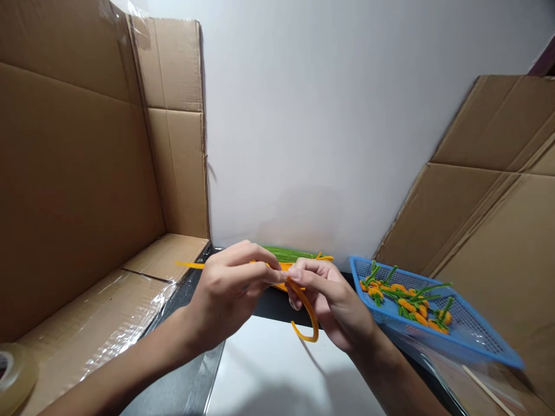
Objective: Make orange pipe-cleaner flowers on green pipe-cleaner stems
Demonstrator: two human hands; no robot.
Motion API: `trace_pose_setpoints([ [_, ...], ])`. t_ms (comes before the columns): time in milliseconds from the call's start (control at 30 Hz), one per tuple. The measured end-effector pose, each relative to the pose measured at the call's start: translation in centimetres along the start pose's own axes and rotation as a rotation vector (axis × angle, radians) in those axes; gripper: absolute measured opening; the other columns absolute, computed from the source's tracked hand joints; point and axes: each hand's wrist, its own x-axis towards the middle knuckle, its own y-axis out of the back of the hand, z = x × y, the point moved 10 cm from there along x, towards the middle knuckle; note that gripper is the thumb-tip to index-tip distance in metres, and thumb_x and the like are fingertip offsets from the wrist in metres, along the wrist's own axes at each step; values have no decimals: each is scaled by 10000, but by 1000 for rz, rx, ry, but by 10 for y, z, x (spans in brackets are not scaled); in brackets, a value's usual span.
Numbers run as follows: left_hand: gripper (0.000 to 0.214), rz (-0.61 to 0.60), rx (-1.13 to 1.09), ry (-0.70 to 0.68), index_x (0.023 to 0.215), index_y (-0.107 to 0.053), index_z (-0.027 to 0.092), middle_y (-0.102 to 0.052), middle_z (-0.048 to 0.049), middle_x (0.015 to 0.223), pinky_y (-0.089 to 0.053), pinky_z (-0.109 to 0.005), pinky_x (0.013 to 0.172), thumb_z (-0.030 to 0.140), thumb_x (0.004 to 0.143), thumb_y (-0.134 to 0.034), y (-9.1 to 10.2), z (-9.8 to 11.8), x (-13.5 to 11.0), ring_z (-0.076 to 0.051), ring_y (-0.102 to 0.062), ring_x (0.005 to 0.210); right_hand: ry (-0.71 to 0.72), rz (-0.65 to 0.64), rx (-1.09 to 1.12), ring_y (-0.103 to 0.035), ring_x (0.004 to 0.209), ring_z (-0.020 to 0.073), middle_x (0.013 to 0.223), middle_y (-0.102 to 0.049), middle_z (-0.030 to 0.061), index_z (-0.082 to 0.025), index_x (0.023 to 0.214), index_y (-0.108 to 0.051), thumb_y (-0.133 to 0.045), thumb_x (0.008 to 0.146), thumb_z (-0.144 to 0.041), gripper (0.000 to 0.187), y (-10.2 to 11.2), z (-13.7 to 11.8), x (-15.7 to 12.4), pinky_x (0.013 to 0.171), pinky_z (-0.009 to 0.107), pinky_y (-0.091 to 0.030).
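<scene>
My left hand [229, 289] and my right hand [332, 300] meet in front of me, both pinched on one orange pipe cleaner [309, 318]. Its free end curls down below my right fingers, and another orange end sticks out to the left of my left hand. Just behind my hands lies a pile of green and orange pipe cleaners [291, 256] on the dark table, against the wall.
A blue mesh basket [468, 338] at the right holds several finished orange-and-green pipe-cleaner flowers. Cardboard sheets stand at the left [82, 173] and right [498, 219]. A tape roll [13, 375] sits at the lower left. A white sheet [286, 375] lies before me.
</scene>
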Motion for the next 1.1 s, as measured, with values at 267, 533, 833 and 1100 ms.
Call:
trace_pose_setpoints([
  [267, 139, -54, 338, -550, 789, -692, 227, -771, -40, 852, -489, -283, 552, 119, 872, -663, -3, 42, -14, -173, -686, 703, -399, -189, 365, -331, 482, 39, 541, -451, -59, -145, 644, -591, -762, 718, -282, 231, -21, 46, -8, 480, 160, -293],
  [533, 207, -41, 413, -433, 1012, -667, 177, -763, -66, 868, -473, -286, 597, 70, 900, -529, -11, 6, -16, -162, -639, 681, 35, 54, -39, -533, 563, 85, 652, -618, -24, -185, 875, -648, -719, 844, -405, 233, -1, 5, -2, 565, 199, -422],
  [833, 137, -70, 235, -216, 963, -626, 160, -718, -36, 815, -448, -244, 618, 46, 898, -586, -17, -6, -11, -124, -537, 647, 440, 199, -766, -676, 808, 160, 904, -712, 32, -201, 882, -719, -664, 906, -348, 159, 0, -48, -20, 757, 293, -531],
  [1100, 194, -75, 392, -415, 980, -662, 168, -724, -70, 893, -447, -248, 565, 42, 911, -531, -24, 2, -16, -123, -533, 645, 198, 81, -713, -552, 715, 128, 767, -610, -1, -181, 834, -646, -571, 955, -412, 272, 9, -20, -2, 670, 266, -433],
])
